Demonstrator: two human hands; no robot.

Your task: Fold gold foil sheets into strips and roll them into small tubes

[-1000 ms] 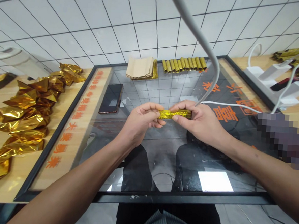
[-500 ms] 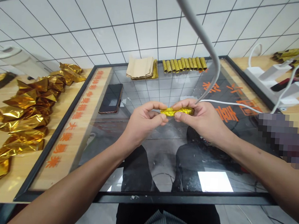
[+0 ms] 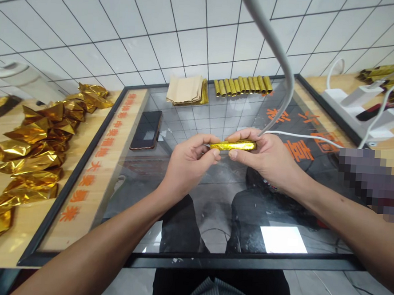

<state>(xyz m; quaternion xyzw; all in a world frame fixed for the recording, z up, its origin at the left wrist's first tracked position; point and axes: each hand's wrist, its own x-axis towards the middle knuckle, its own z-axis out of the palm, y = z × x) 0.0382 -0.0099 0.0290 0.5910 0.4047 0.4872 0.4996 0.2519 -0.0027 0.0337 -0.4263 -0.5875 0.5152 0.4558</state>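
A small gold foil roll (image 3: 233,145) is held level above the glass tabletop, between my two hands. My left hand (image 3: 194,158) pinches its left end with thumb and fingers. At the right end, my right hand (image 3: 261,152) grips it, thumb below and fingers along the top. Behind my hands, a row of similar gold rolls (image 3: 243,85) lies near the back edge of the glass. Just left of that row sits a stack of brown paper sheets (image 3: 184,89) with gold ones beneath.
Folded gold foil pieces (image 3: 47,131) cover the left side. A phone (image 3: 146,130) lies on the glass (image 3: 188,178). A grey flexible arm (image 3: 273,50) curves down near my right hand. A power strip (image 3: 342,112) with white cables and more gold rolls (image 3: 388,77) are at right.
The gold roll looks slimmer and smoother, with its shiny side turned more toward the camera. My fingers have shifted slightly along it.
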